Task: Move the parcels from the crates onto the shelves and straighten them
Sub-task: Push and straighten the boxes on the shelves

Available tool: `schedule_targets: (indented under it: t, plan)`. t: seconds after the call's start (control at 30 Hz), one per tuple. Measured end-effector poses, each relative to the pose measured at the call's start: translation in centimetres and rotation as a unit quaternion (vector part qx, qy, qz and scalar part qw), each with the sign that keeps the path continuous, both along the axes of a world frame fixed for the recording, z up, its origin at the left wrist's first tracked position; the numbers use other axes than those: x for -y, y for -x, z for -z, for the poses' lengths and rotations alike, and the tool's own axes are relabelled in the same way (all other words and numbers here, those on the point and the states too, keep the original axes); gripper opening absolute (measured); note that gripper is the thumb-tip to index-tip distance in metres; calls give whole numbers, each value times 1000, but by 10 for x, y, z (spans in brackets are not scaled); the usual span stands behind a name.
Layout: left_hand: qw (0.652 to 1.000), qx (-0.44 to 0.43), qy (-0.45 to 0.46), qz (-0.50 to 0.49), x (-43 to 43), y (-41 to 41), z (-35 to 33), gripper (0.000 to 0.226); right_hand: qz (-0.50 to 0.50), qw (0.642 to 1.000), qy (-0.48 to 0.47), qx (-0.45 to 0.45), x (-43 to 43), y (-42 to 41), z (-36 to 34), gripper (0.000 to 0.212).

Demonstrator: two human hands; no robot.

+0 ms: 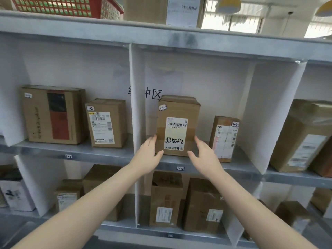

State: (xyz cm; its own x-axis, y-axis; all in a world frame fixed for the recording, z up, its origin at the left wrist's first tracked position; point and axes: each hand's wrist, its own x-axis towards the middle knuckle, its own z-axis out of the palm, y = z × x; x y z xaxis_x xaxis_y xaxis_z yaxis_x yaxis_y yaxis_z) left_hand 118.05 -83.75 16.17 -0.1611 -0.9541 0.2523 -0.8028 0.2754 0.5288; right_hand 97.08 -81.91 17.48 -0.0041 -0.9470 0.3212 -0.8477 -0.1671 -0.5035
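I am seeing my left hand's (pixel 149 156) fingers (pixel 152 141) lying straight along the left side of the upright parcel (pixel 177 126), with the thumb reaching to its lower front corner. My right hand's (pixel 203 156) fingers (pixel 199 143) are stretching flat just beside the parcel's right side, thumb pointing at the bottom front edge; whether they are pressing it or standing a hair off, I cannot tell. Neither hand is curling round anything.

The parcel is standing between my two sets of fingers on the shelf (pixel 242 170), its white shipping label (pixel 177 133) with handwritten digits facing me and a small "1-3" tag (pixel 162 107) sticking to its upper left corner. A "1-3" marker (pixel 180 168) is showing on the shelf lip just below my thumbs.

Just beyond my right fingers a narrower parcel (pixel 224 139) is standing, leaning slightly. Just beyond my left fingers the white divider (pixel 133 105) is rising, and past it two more boxes are sitting: a labelled one (pixel 106 123) and a larger one with a red panel (pixel 52 114).

Under my wrists, two brown boxes (pixel 166 200) (pixel 203 203) are filling the lower bay. Far above my fingers a red crate (pixel 62 6) is resting on the top shelf.
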Motion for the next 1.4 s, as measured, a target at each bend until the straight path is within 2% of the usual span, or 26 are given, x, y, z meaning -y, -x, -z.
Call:
schedule_targets:
  t: [0.23,0.43,0.57,0.7,0.83,1.1,1.27,1.4]
  plan:
    - [1000,8,0,4,2,-5,1,69,15,1000,-3,21,5,-8,8,70]
    - [999,6,49,19,-18,3,4,63,4,1000,30,3,-22,5,11,68]
    - [995,11,72,62,-33,33,0,62,29,997,59,-28,-42,35,5,64]
    - [992,0,75,104,-41,82,-11,63,70,995,69,-18,-58,77,-2,62]
    - [992,-11,53,115,-37,126,-15,65,91,995,37,19,-56,112,-6,64]
    - [994,-60,-66,61,-24,175,-12,71,63,994,-53,73,-21,140,-1,69]
    - [994,-48,-80,50,-21,183,-6,64,-17,998,-39,50,-14,141,5,62]
    - [996,-36,-64,55,-17,183,-7,59,-35,999,-23,18,-4,142,9,61]
